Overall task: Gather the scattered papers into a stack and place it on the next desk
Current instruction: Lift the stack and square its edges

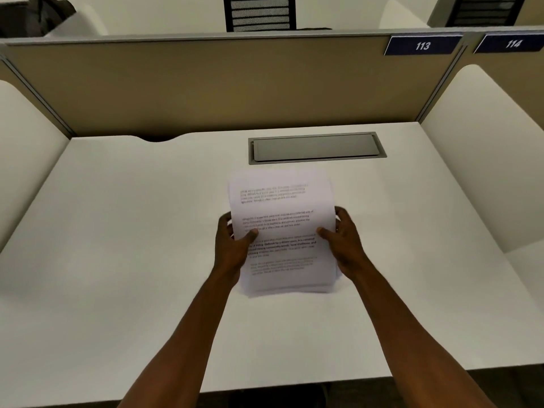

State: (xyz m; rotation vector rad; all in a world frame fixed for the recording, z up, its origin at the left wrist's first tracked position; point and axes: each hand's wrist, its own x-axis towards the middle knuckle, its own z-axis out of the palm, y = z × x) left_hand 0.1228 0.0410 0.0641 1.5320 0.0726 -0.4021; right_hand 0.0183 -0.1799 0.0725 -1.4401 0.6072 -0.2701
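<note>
Paper: stack (282, 228) held just above desk (117, 231), centre.
Hands: left hand (235, 245) and right hand (344, 242) pinch its side edges.
Handling: likely light, floppy, sheets slide; grip both sides.

I see my left hand (235, 245) and right hand (343, 240) gripping a stack of printed papers (282, 231) by its side edges, thumbs on the top sheet, above the white table (117, 231). A grey cable hatch (316, 147) sits just behind.
</note>
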